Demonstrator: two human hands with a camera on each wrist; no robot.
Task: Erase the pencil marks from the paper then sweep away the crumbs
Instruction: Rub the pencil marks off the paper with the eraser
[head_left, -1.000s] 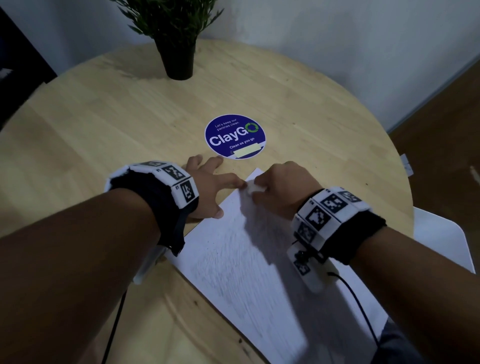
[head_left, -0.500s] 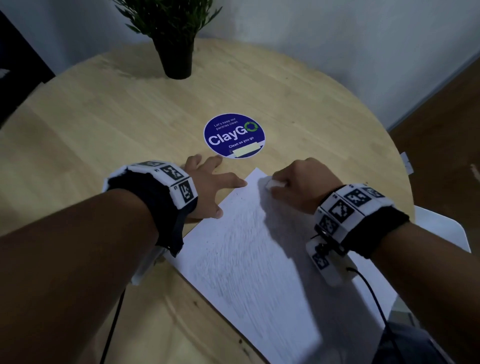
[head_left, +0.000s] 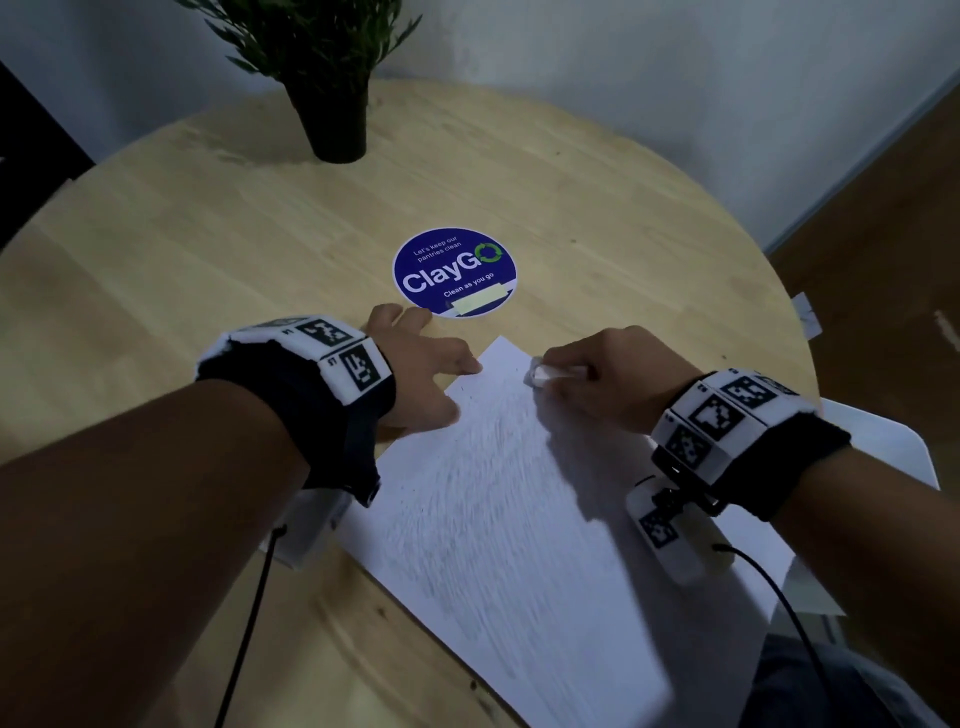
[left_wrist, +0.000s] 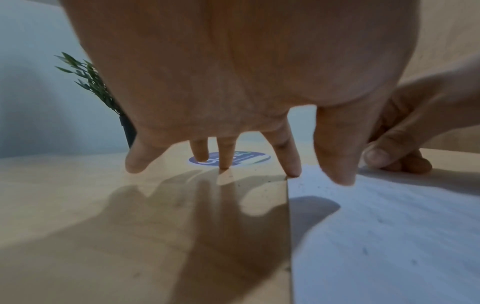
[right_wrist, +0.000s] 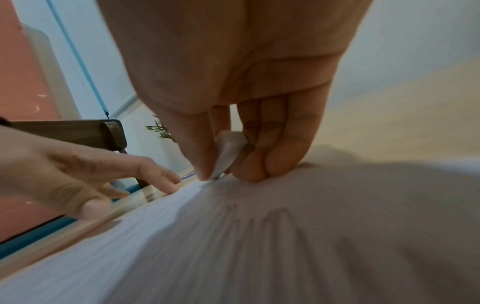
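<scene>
White paper (head_left: 519, 519) flat on the round wooden table (head_left: 208, 249), grey pencil marks (head_left: 467, 493) all over it, tiny dark crumbs (left_wrist: 309, 185) near the far corner. Right hand (head_left: 618, 379) up at that corner, fingers curled tight on a white eraser (head_left: 545, 373), tip pressed to the sheet. Left hand (head_left: 421, 369) fingers spread wide and straight, pinning the paper's left edge. Blue sticker (head_left: 455, 271) and potted plant (head_left: 332, 104) further back.
</scene>
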